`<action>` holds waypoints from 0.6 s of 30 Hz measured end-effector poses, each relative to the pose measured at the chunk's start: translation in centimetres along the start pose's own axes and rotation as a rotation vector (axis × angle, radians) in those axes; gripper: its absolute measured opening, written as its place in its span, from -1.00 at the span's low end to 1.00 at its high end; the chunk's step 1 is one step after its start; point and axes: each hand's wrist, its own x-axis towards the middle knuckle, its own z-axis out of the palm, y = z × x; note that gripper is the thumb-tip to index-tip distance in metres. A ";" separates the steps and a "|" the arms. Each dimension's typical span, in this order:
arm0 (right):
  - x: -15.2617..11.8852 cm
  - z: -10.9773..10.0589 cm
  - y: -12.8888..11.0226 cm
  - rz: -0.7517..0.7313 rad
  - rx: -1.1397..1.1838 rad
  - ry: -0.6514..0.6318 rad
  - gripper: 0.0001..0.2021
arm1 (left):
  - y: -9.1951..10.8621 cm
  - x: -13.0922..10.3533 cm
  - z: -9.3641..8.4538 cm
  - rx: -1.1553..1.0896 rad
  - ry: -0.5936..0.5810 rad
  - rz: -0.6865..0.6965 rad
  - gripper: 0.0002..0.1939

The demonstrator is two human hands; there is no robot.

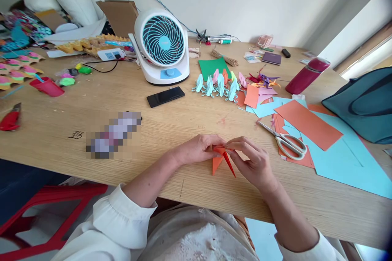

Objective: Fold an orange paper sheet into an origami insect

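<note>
- Folded orange paper [217, 164]: held just above the near part of the table [186, 120], between both hands; 2 pointed parts hang down, 1 broad, 1 narrow and redder.
- Left hand [199, 149]: thumb and fingers closed on its upper left side, likely to steady it. Forearm lies over the table edge, probably for support.
- Right hand [256, 165]: fingertips pinched at the upper right side; the small grip seems suited to thin layers. Exact fold under the fingers hidden.
- Scissors [279, 135]: on paper pieces beside the right hand, handles nearer the person; position suits an easy pick-up.
- Orange sheet [309, 124]: lies over part of a light-blue sheet [346, 159], loose stock kept to the right, it seems.
- Light-blue folded figures [220, 85]: about 4, upright in a row beyond the hands, perhaps stood there to keep their shape.
- Fan [163, 43]: faces the person, dial at front. Cannot tell whether it runs.
- Phone [165, 96]: flat before the fan, screen dark.
</note>
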 end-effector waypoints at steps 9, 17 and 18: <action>-1.1 0.9 0.7 0.022 0.032 -0.134 -0.83 | -1.6 -0.2 0.5 0.151 -0.055 0.059 -0.86; -1.7 1.1 -0.1 -0.006 0.010 -0.196 -0.81 | -1.5 -0.8 0.1 0.131 -0.042 0.018 -0.68; -1.9 1.1 -0.3 -0.019 -0.004 -0.214 -0.81 | -1.5 -0.7 0.2 0.137 -0.032 0.032 -0.74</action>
